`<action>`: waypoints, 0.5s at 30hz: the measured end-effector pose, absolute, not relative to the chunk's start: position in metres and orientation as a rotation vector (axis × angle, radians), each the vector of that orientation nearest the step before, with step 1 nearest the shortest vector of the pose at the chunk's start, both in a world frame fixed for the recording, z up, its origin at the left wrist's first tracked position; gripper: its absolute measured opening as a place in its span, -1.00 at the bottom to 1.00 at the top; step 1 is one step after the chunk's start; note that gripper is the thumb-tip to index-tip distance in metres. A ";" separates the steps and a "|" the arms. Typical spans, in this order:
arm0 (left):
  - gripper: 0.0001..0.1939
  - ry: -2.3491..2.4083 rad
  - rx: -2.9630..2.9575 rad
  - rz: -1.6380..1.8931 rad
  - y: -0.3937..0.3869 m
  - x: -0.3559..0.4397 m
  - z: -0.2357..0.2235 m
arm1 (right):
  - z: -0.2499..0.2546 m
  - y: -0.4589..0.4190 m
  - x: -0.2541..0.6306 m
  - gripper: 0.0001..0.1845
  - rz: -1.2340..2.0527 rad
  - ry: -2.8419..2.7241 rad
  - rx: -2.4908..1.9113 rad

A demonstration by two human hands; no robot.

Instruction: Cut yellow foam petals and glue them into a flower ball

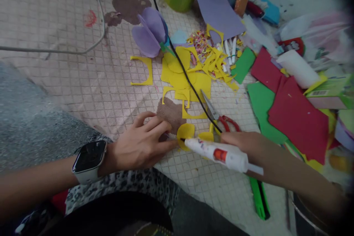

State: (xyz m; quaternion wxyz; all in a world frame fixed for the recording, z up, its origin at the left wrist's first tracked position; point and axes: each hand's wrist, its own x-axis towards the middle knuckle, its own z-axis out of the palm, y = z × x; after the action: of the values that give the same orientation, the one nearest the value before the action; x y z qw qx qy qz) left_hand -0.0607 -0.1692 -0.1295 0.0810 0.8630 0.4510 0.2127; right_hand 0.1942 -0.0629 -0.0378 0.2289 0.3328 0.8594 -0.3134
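Head view: left hand [141, 142] spread on a brown cut-out [170, 114]; right hand [238, 143] gripping a glue tube [218, 153], nozzle [182, 139] at a yellow disc [186, 136]. Gluing seems underway, wanting steady aim.

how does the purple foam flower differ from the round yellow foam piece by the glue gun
The purple foam flower is purple, the round yellow foam piece yellow. The flower is clearly larger than the piece. The flower's petals rise up off the surface, while the piece lies flat. The flower stands well apart, while the piece lies right at the tip of the white glue gun. Both look like craft foam with rounded edges, and both are on the same gridded mat.
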 end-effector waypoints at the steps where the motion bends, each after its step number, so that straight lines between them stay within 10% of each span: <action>1: -0.80 1.346 2.582 0.653 -0.169 -0.061 -0.130 | -0.038 -0.064 0.194 -0.90 -0.886 2.359 0.917; 15: -0.81 1.362 2.595 0.641 -0.168 -0.061 -0.129 | -0.038 -0.066 0.202 -0.90 -0.889 2.344 0.912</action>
State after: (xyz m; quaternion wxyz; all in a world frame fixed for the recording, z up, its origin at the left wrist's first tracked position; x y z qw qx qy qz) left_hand -0.0614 -0.1684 -0.1285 0.0706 0.8629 0.4527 0.2132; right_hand 0.2022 -0.0659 -0.0384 0.2350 0.3323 0.8541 -0.3239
